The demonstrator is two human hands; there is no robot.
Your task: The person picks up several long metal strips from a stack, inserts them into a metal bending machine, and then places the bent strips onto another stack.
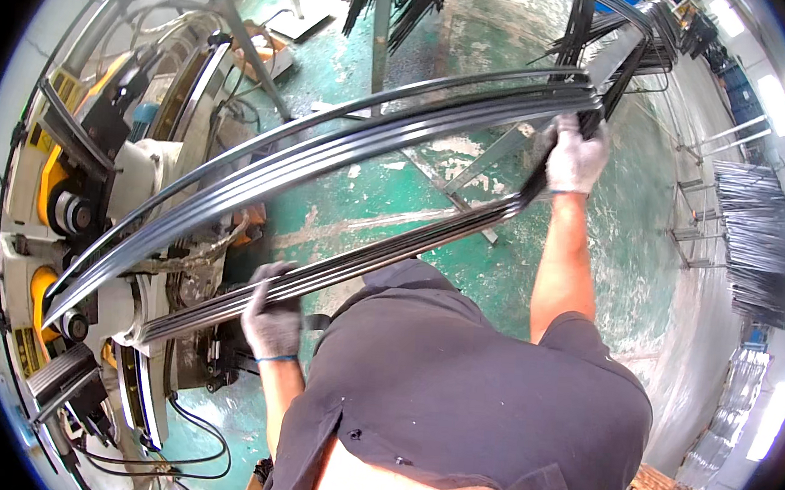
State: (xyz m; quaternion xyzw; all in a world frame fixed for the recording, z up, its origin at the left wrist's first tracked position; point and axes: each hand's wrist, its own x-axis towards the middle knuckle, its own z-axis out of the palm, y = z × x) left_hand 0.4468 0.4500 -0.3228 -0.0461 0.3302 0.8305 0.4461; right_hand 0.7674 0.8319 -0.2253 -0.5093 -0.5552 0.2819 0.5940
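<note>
A bundle of long, dark, shiny bent metal tubes (353,156) stretches across in front of me, its long sides reaching left toward the machine. My right hand (576,158), in a whitish work glove, is closed around the bundle near its bent end. The nearer straight legs of the bundle run down and left, and my left hand (273,319), gloved too, grips them from below. Its fingers are partly hidden by the tubes. At the far left, the tube ends overlap the yellow and grey machine (124,304) in view; I cannot tell whether they touch it.
More bent black tubes (620,42) hang on a rack at the back right. A stack of metal tubes (755,243) lies by the right wall. Black cables (215,442) loop beneath the machine. A metal stand's foot (451,190) crosses the worn green floor (627,280).
</note>
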